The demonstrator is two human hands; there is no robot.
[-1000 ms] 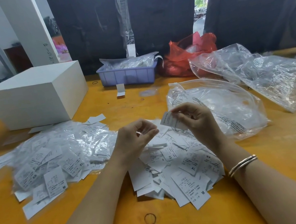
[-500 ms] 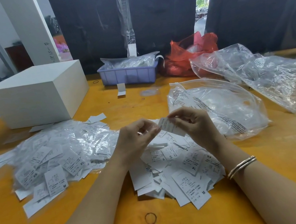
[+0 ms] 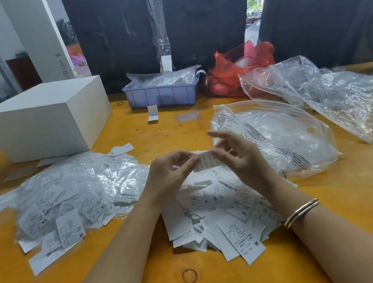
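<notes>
A rubber band (image 3: 189,276) lies closest. Next comes a heap of loose tags (image 3: 232,222), right under the hands so one is easy to grab. Above it the left hand (image 3: 169,176) pinches one end of a tag (image 3: 205,161) and the right hand (image 3: 240,158) pinches the other, spare fingers spread. Two hands keep it flat, I think. Farther left sit bagged tags (image 3: 67,197), out of the way

One head-worn wide-angle view looks forward and down, close over the counter (image 3: 335,191), forearms entering from the frame's bottom edge
</notes>
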